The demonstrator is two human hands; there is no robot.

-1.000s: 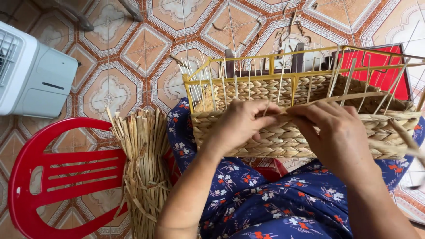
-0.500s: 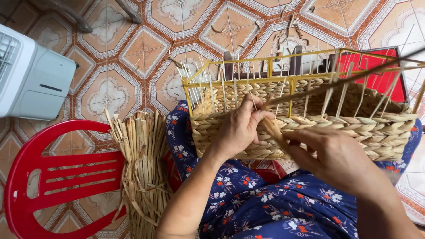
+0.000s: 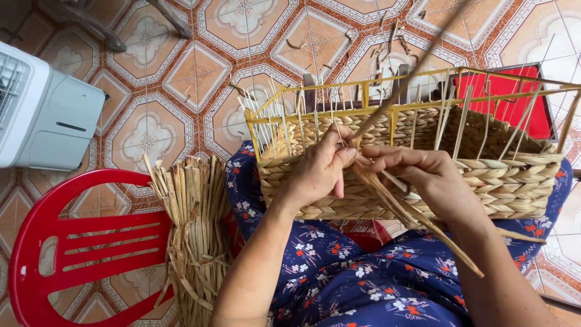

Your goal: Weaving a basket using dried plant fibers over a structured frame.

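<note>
Since half a second ago, both hands have closed together at the near top edge of the half-woven straw basket on a yellow wire frame (image 3: 423,175), which rests on the lap. Left hand (image 3: 318,172) pinches the weave; right hand (image 3: 423,178) pinches a flat dried straw strand (image 3: 411,215). Keeping the strand taut and flat should tighten the row. A straw bundle (image 3: 193,230) leans on the red plastic chair (image 3: 72,248).

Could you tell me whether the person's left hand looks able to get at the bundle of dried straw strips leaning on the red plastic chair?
Probably yes: the left hand rests on the woven basket, and nothing stands between it and the bundle of dried straw strips just beside that arm.
</note>
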